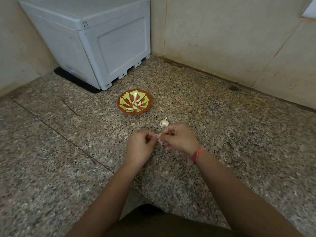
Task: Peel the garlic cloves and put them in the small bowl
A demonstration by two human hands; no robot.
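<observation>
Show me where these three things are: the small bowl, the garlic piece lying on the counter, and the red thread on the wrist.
small bowl (123,100): head view, bare left inner wall.
garlic piece (164,123): head view, white middle.
red thread (198,153): head view, band across right wrist.

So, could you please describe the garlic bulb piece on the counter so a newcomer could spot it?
Start at the pale grey appliance in the far corner; before it sits the red-and-green small bowl. Nearer the person, beyond the right hand, lies the garlic bulb piece. It is white, unpeeled and stemmed, lying on the granite counter, unlike the peeled cloves in the bowl.
</observation>
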